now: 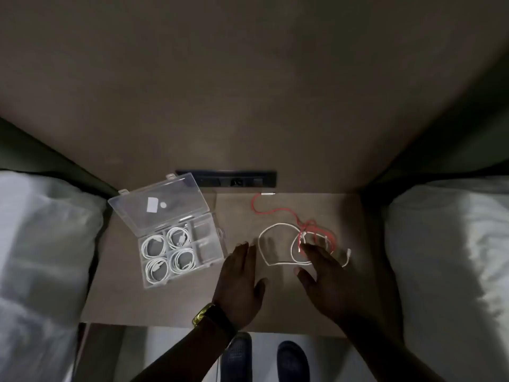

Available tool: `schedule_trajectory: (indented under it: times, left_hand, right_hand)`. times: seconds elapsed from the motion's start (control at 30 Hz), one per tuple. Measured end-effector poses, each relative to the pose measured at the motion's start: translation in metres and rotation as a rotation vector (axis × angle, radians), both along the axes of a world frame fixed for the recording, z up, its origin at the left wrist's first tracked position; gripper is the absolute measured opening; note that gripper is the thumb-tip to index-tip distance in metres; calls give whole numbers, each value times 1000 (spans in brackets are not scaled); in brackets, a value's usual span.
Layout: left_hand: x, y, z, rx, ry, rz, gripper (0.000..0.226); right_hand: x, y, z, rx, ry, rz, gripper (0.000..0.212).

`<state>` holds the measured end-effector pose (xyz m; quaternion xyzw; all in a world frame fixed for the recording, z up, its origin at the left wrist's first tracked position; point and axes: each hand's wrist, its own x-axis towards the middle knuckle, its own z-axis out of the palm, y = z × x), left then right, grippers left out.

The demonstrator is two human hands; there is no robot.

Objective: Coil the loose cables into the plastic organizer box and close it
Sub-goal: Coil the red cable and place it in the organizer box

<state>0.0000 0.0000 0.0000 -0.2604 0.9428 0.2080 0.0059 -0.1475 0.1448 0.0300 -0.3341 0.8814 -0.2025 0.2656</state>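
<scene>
A clear plastic organizer box [209,255] lies on the left of the small table [176,304], its lid [157,205] swung up and back. Several of its compartments hold coiled white cables [154,245]; the two on the right look bare. A loose white cable [268,231] and a red cable [271,211] lie tangled to the right. My left hand [239,285] hovers flat between box and cables, fingers apart, holding nothing. My right hand [325,277] reaches over the near edge of the tangle, fingers spread, its fingertips at the cables.
A dark socket strip [225,179] runs along the wall behind the table. White pillows and bedding flank the table on the left [41,230] and right [451,244]. My two dark shoes [264,359] stand on the floor below the table's front edge.
</scene>
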Motion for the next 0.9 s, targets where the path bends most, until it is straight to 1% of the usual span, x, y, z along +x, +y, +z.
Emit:
schedule_trajectory:
  times: [0.07, 0.17, 0.23, 0.3, 0.37, 0.4, 0.43, 0.47, 0.5, 0.57, 0.6, 0.63, 0.67, 0.7, 0.73, 0.8, 0.87, 0.9]
  left_hand:
    - [-2, -4, -13, 48, 27, 27, 71]
    - [-5, -14, -27, 120, 64, 62, 67]
    - [-6, -24, -33, 138, 109, 75, 63]
    - [-7, -36, -37, 163, 151, 86, 58]
    - [-7, -46, -42, 202, 196, 105, 53]
    - [-7, -50, -41, 222, 218, 114, 51]
    - [-8, -55, -43, 236, 240, 117, 50]
    - [-10, -60, -44, 236, 260, 127, 49]
    - [-14, -66, -46, 233, 280, 147, 49]
    - [-22, -81, -42, 248, 297, 186, 55]
    - [-25, -88, -38, 257, 282, 166, 56]
    - [-28, -94, -36, 264, 265, 123, 48]
    - [-31, -96, -29, 305, 249, 99, 32]
    - [-33, -95, -22, 411, 237, 99, 17]
    - [-34, -93, -13, 565, 233, 140, 19]
    - [-37, -82, 7, 975, 288, 296, 30]
    - [-39, -73, 29, 1430, 405, 451, 30]
    - [-40, -72, 41, 1670, 477, 486, 29]
  right_hand:
    - [-4, -20, -18, -67, 52, 10, 47]
    - [-21, -75, -43, -94, 131, 69, 36]
    - [-31, -118, -61, -87, 155, 145, 37]
    - [-41, -153, -79, 20, 217, 206, 48]
    - [-46, -169, -95, 206, 294, 249, 54]
    - [-44, -170, -99, 283, 345, 286, 50]
    - [-43, -167, -100, 311, 400, 326, 43]
    - [-41, -162, -100, 285, 436, 366, 36]
    - [-40, -156, -97, 205, 457, 408, 32]
    - [-37, -141, -82, -13, 465, 505, 25]
    - [-36, -135, -72, -126, 457, 537, 22]
    - [-34, -128, -62, -232, 430, 531, 20]
    - [-34, -122, -51, -317, 383, 482, 20]
    - [-35, -117, -40, -393, 325, 409, 20]
    - [-38, -113, -30, -461, 273, 327, 21]
    - [-46, -109, -15, -548, 206, 182, 24]
    - [-50, -109, -10, -547, 172, 115, 28]
    - [-50, -108, -11, -525, 152, 100, 29]
